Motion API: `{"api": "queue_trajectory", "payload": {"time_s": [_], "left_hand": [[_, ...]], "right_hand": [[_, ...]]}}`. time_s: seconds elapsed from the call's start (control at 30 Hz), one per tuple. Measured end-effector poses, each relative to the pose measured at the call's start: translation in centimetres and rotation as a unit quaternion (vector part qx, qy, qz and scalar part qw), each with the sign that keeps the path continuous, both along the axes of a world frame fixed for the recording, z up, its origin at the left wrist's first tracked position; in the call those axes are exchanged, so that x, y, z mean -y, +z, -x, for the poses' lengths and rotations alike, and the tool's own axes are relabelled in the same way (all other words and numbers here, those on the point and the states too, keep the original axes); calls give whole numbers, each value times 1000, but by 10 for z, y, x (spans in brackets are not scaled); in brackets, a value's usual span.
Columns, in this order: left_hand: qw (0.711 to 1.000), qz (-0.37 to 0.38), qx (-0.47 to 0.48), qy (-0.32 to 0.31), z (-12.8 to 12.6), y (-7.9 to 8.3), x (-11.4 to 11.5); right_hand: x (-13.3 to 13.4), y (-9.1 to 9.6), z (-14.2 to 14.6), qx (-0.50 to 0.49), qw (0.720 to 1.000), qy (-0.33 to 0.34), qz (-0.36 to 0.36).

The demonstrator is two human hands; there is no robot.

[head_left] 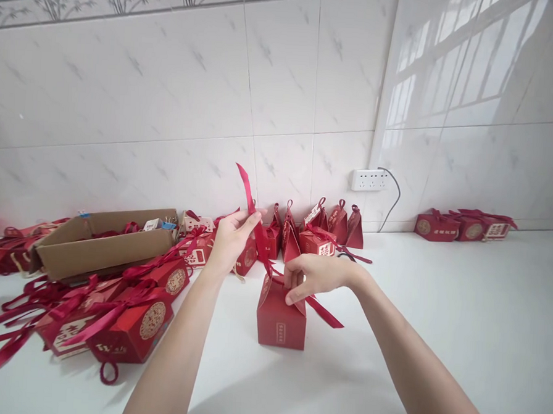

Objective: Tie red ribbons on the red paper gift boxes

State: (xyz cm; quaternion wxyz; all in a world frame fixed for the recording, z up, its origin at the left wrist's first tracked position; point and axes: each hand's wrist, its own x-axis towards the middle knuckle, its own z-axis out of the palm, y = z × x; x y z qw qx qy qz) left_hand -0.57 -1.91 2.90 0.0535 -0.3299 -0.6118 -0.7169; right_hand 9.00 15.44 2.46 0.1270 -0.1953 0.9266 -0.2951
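Note:
A small red gift box [282, 318] stands upright on the white tabletop, with gold print on its front face. My left hand [236, 237] is raised above and left of it, thumb and fingers pinching a red ribbon [261, 248] that runs down to the box top. One ribbon end sticks up past my fingertips; the other lies loose to the right of the box. At the box's top edge, my right hand [318, 273] has its fingers curled and pressed together against the folded top. Whether ribbon is also between those fingers is hidden.
An open cardboard box [107, 257] sits at left, holding red items. Ribbon-tied red boxes [133, 326] crowd around it. Upright red pouch-like boxes [337, 221] line the wall. More red boxes [437, 228] stand at far right. A power strip [369, 180] is on the tiled wall.

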Motion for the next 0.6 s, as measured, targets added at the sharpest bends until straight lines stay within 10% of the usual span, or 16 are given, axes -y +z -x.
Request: {"api": "queue_trajectory", "payload": {"time_s": [0.2, 0.6], "left_hand": [[998, -64, 18, 0, -9, 7, -1], [998, -59, 31, -9, -13, 6, -2]], "right_hand": [[2, 0, -1, -16, 999, 0, -45], [-11, -6, 4, 90, 964, 64, 243]]}}
